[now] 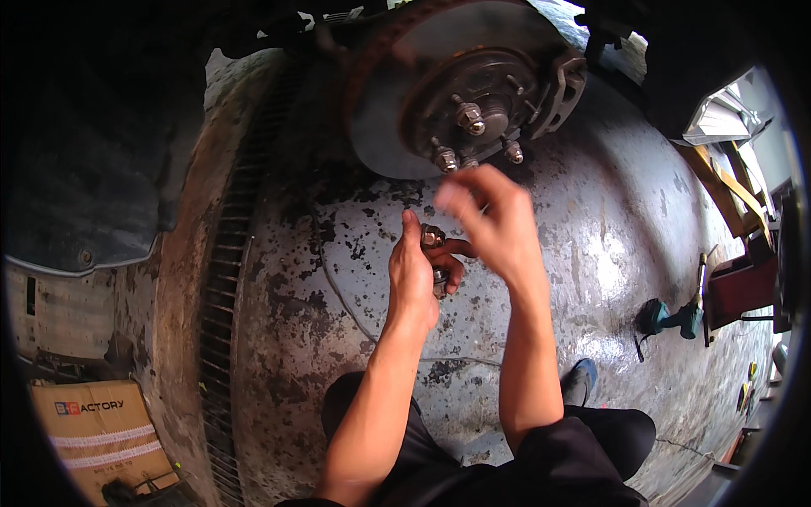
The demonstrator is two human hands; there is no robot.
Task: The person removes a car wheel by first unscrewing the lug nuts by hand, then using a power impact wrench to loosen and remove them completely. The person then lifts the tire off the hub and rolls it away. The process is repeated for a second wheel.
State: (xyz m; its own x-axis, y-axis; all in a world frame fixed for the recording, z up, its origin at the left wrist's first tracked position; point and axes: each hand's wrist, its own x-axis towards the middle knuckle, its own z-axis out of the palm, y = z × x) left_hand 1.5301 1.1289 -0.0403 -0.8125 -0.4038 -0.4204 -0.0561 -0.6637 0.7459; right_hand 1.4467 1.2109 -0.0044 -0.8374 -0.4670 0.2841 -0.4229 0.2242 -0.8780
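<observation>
Silver shines on two loose nuts (432,236) in the left hand (410,277). That hand is curled up around them, and its thumb points up toward the wheel hub (448,84). One nut sits near the top, close to the thumb, and the other sits lower, by the bent fingers. The right hand (502,221) is blurry. It looks bent, but I cannot tell if it pinches anything or not.

The right hand is the nearer one to the hub, which is just past its fingers. More nuts (470,118) are on the hub, and the lowest ones look very close to those fingers. Two thin bare bolts (534,110) poke out on the right side of the hub. Their long way points out toward the person. From the right hand, the loose nuts lie down and to the left, near it.

Big and round, the brake disc (380,135) is behind the hub. Far to the right, a teal power tool (672,319) lies on the patchy grey floor (608,270)
</observation>
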